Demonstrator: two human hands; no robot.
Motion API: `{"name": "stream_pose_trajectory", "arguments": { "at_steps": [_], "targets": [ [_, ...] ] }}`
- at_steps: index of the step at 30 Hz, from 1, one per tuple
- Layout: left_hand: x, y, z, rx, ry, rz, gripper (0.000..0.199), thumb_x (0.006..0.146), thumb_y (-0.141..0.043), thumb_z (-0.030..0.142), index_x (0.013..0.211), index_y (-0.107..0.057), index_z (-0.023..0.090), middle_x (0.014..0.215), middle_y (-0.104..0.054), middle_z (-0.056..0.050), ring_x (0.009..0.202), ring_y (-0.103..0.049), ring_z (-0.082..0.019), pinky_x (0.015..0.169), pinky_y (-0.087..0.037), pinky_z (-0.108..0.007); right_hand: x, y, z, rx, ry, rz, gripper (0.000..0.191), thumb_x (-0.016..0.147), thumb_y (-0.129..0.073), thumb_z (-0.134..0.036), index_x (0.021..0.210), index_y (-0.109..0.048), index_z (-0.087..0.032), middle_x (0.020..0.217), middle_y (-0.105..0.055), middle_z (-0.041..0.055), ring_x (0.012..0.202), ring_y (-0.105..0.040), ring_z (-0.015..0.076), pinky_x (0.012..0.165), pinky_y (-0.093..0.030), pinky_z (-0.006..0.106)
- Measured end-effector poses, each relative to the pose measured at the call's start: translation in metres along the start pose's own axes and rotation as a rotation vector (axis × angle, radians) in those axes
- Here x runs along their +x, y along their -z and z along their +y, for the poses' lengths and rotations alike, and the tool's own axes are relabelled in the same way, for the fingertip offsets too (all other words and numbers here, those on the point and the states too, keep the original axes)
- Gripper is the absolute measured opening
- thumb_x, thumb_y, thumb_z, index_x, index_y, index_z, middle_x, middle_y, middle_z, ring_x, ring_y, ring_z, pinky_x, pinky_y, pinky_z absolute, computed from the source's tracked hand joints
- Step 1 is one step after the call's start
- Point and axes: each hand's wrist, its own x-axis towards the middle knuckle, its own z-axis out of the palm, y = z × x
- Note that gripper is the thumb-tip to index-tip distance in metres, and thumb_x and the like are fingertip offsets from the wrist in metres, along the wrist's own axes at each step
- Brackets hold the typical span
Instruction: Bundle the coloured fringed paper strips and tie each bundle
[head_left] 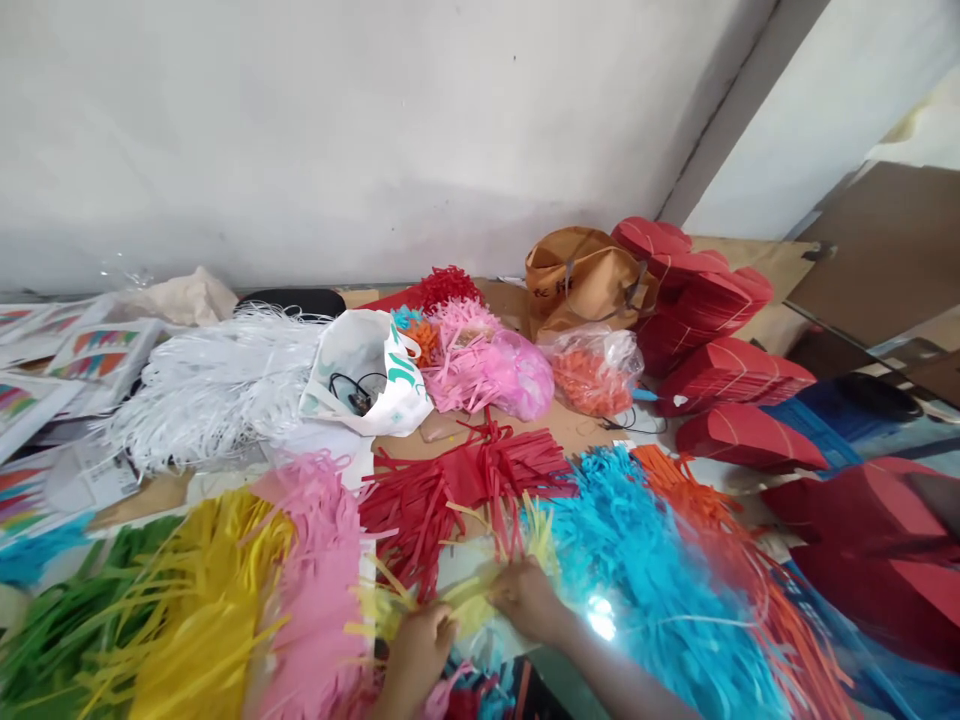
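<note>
A: Where is the strip being worked on, and how is it held?

B: The pale yellow fringe (474, 598) spans the gap between two hands, low in the view and just in front of the red fringe (465, 475). The left hand (421, 640) has its fingers closed on one part, the right hand (527, 600) on another; the hands are apart. I can't tell how firm either pinch is

A: What makes for good handling here?

B: I'd grip the uncut band rather than the loose tails, pull only enough to flatten it, and let the tails fall freely. It looks thin, so a sharp tug could tear it. Lifting it clear of the red tails would help, as the two could snag

A: And the materials around it?

B: Papery, by the look of them. The blue fringe (637, 550) is a shaggy, crumpled heap; the pink fringe (319, 560) has a flat middle with ragged edges. The white strands (217, 380) are finer and curl into loops, while the red stacks (731, 375) beyond are dense, smooth and round-edged, with thin ties across them
</note>
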Motion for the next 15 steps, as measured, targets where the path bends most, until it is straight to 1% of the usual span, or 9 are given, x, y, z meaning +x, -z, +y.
{"name": "stream_pose_trajectory", "arguments": {
  "at_steps": [2, 4, 6, 11, 15],
  "targets": [
    [0.003, 0.003, -0.006, -0.016, 0.038, 0.001, 0.024, 0.09, -0.049, 0.025, 0.083, -0.072, 0.023, 0.081, -0.076, 0.001, 0.079, -0.068, -0.013, 0.07, -0.04, -0.024, 0.005, -0.001, 0.002, -0.007, -0.086, 0.003, 0.022, 0.09, -0.06, -0.032, 0.073, -0.07, -0.022, 0.077, -0.074, -0.0016, 0.076, -0.067, 0.0158, 0.079, -0.037, 0.029],
    [0.004, 0.004, -0.007, -0.002, 0.071, 0.003, 0.026, 0.09, -0.048, 0.027, 0.082, -0.072, 0.024, 0.085, -0.077, 0.001, 0.083, -0.07, -0.017, 0.075, -0.04, -0.028, 0.011, -0.005, 0.002, -0.023, -0.153, 0.004, 0.02, 0.09, -0.062, -0.032, 0.074, -0.071, -0.022, 0.076, -0.075, -0.0011, 0.074, -0.067, 0.0165, 0.078, -0.036, 0.03],
    [0.005, 0.003, -0.003, 0.026, 0.108, -0.003, 0.03, 0.092, -0.045, 0.03, 0.083, -0.073, 0.024, 0.087, -0.078, -0.002, 0.086, -0.071, -0.021, 0.079, -0.04, -0.033, 0.015, -0.009, 0.001, -0.044, -0.184, 0.002, 0.017, 0.089, -0.064, -0.032, 0.077, -0.072, -0.023, 0.077, -0.075, -0.0001, 0.075, -0.068, 0.0177, 0.078, -0.035, 0.031],
    [0.013, -0.003, 0.006, 0.122, 0.201, -0.007, 0.042, 0.097, -0.032, 0.033, 0.095, -0.072, 0.02, 0.088, -0.078, -0.011, 0.088, -0.072, -0.029, 0.085, -0.042, -0.043, 0.016, -0.015, 0.006, -0.097, -0.15, 0.002, 0.016, 0.09, -0.062, -0.028, 0.079, -0.071, -0.022, 0.083, -0.075, 0.0033, 0.082, -0.068, 0.0201, 0.081, -0.032, 0.033],
    [0.018, -0.006, 0.007, 0.198, 0.223, 0.006, 0.046, 0.099, -0.031, 0.037, 0.097, -0.072, 0.018, 0.083, -0.078, -0.013, 0.082, -0.073, -0.03, 0.086, -0.043, -0.046, 0.011, -0.017, 0.011, -0.121, -0.115, 0.035, 0.015, 0.089, -0.062, -0.028, 0.08, -0.071, -0.021, 0.084, -0.074, 0.0044, 0.084, -0.066, 0.0205, 0.081, -0.029, 0.034]
  ]
}}
